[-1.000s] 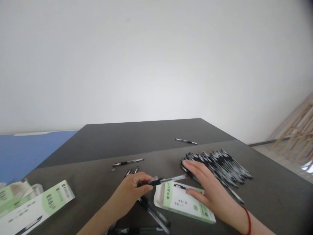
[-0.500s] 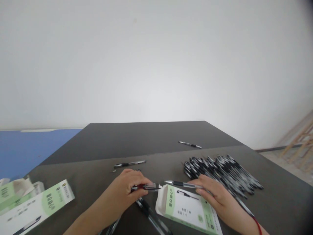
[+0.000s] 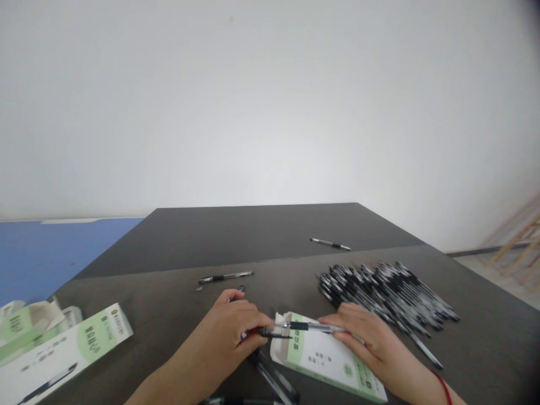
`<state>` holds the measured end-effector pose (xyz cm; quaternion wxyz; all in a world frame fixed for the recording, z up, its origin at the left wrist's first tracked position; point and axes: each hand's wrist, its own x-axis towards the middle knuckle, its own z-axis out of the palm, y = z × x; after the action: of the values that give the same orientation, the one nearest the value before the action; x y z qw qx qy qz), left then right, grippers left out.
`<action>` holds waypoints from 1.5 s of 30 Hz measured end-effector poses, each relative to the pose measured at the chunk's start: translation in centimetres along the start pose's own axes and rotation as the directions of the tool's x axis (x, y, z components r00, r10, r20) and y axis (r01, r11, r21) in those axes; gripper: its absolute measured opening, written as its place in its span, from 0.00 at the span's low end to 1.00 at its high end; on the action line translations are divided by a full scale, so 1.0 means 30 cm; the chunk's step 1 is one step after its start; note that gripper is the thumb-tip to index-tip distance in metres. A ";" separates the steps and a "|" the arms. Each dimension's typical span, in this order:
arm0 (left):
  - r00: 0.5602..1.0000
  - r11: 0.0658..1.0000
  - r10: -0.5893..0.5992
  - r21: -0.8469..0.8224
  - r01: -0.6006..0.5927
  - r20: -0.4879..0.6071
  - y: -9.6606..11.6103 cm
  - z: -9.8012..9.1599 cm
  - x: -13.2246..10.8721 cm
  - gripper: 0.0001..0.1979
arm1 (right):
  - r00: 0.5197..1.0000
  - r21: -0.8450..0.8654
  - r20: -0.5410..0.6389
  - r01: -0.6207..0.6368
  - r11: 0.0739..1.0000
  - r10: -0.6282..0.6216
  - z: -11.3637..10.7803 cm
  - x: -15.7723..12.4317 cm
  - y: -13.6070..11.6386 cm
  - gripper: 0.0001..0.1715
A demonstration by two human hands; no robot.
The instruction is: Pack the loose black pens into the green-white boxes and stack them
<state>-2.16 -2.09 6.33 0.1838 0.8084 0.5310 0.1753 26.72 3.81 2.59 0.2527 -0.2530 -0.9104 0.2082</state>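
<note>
My left hand [image 3: 230, 332] is closed on a black pen cap [image 3: 270, 332], pinched between thumb and fingers. My right hand [image 3: 367, 340] grips a clear pen [image 3: 310, 326] with a black grip, its tip pointing left at the cap. Both hands hover over the open end of a green and white pen box [image 3: 329, 360] lying flat on the dark table [image 3: 236, 236]. A big heap of black pens [image 3: 388, 292] lies just right of my right hand.
Two more green and white boxes [image 3: 54, 351] lie at the table's left edge. Loose pens lie at the table's middle [image 3: 225, 277], farther back on the right [image 3: 331, 243], and under my left hand [image 3: 274, 379]. A blue floor is at left, wooden frames at right.
My right hand picked a pen from beside the heap and brought it left until its tip meets the cap in my left hand. The left hand stayed roughly in place.
</note>
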 end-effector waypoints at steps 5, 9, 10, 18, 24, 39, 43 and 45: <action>1.000 1.000 -0.014 0.002 0.014 0.010 -0.014 -0.004 0.002 0.10 | 0.999 0.004 0.018 -0.041 0.999 0.041 -0.006 -0.004 0.011 0.15; 0.999 0.999 -0.045 -0.017 0.045 0.019 -0.032 -0.023 0.000 0.10 | 0.998 -0.011 0.010 -0.059 0.998 0.059 -0.021 -0.008 0.019 0.15; 0.999 0.999 -0.039 -0.017 0.039 0.021 -0.033 -0.025 0.000 0.10 | 0.999 -0.016 0.012 -0.051 0.999 0.052 -0.023 -0.008 0.018 0.15; 0.997 1.000 0.008 0.029 -0.010 0.075 0.013 -0.019 0.004 0.09 | 0.997 -0.069 -0.006 0.072 0.995 -0.073 0.013 0.002 -0.005 0.15; 0.996 0.993 0.045 0.102 -0.052 0.071 0.026 -0.007 0.002 0.08 | 0.992 -0.112 -0.034 0.120 0.986 -0.124 0.021 0.003 -0.009 0.16; 0.997 0.998 -0.047 -0.029 0.049 0.065 0.035 0.004 0.003 0.10 | 0.992 -0.141 -0.048 0.108 0.984 -0.115 0.026 0.003 -0.038 0.15; 0.973 0.938 -0.198 -0.265 0.224 0.122 0.053 0.002 -0.016 0.15 | 0.984 -0.186 -0.080 0.143 0.972 -0.160 0.031 0.003 -0.051 0.16; 0.968 0.900 -0.205 -0.361 0.244 0.142 0.066 0.000 -0.029 0.11 | 0.971 -0.260 -0.111 0.176 0.949 -0.210 0.027 0.001 -0.059 0.16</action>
<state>-0.92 -3.61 7.21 0.3803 0.6993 0.5674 0.2105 25.61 2.23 2.85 0.3002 -0.2061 -0.9301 0.0489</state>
